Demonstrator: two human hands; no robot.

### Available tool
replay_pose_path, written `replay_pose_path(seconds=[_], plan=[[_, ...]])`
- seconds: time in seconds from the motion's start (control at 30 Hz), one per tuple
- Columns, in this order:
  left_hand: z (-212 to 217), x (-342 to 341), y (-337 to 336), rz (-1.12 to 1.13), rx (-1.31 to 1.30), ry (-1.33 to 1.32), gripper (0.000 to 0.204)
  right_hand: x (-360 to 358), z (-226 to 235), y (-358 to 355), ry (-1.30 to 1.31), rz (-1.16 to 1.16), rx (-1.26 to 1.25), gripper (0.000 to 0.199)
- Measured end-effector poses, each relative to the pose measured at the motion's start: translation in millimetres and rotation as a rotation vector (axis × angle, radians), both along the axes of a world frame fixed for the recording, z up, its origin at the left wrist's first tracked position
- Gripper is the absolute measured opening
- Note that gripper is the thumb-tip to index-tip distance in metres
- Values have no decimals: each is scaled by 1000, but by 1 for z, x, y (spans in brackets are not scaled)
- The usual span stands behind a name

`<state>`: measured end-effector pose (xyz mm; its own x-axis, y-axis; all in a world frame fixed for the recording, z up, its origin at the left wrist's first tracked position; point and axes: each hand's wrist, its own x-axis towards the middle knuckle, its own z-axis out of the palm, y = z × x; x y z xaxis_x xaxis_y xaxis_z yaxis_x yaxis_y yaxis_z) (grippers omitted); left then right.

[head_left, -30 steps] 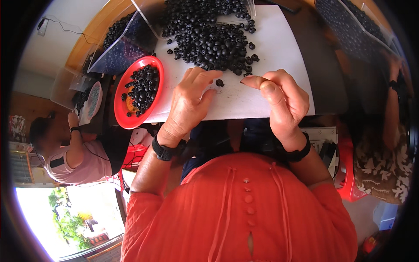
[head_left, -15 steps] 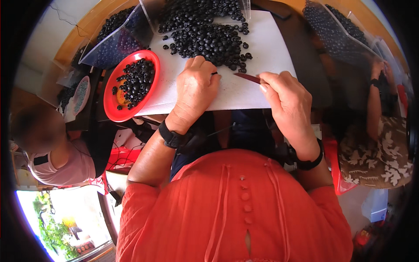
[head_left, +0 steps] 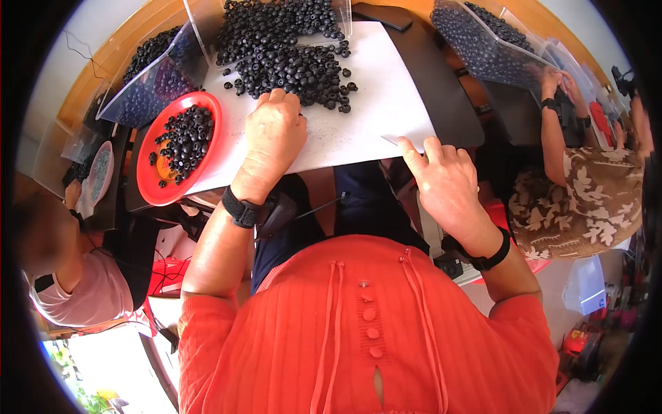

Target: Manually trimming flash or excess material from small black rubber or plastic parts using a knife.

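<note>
My left hand (head_left: 276,134) rests knuckles-up on a white sheet (head_left: 372,117), its fingers curled down at the near edge of a pile of dark round beads (head_left: 289,62). Whatever lies under those fingers is hidden. My right hand (head_left: 445,183) is at the sheet's near right corner, its index and middle fingers stretched out and touching the edge. I see nothing in it. Both wrists wear black bands. A red plate (head_left: 148,183) with more dark beads sits left of the sheet.
Clear plastic trays of dark beads stand at the back left (head_left: 148,79), back middle (head_left: 276,14) and back right (head_left: 483,41). One person (head_left: 579,179) in a patterned top works at the right, another (head_left: 76,276) in pink sits at the left. A black mat (head_left: 434,83) lies right of the sheet.
My right hand has moved away from the left one, down to the sheet's right corner, and the thin stick it held is no longer visible. My left hand has stayed by the beads.
</note>
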<state>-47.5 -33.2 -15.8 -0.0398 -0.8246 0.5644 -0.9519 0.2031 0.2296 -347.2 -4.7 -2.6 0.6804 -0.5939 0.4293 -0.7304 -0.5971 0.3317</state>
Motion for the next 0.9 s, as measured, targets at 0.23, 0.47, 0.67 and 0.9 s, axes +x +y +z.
replay_pose_path(seconds=[0.23,0.47,0.67,0.9], plan=[[3,2,2,5,0,-72,10,-17,-2,10,-136,15,16,44],[1,10,16,-50,-7,-81,9,0,23,-5,-602,164,202,33],[1,18,29,-40,12,6,11,69,14,-43,-994,417,331,15],[13,20,51,-290,282,1342,18,110,3,-59,-952,329,591,27]])
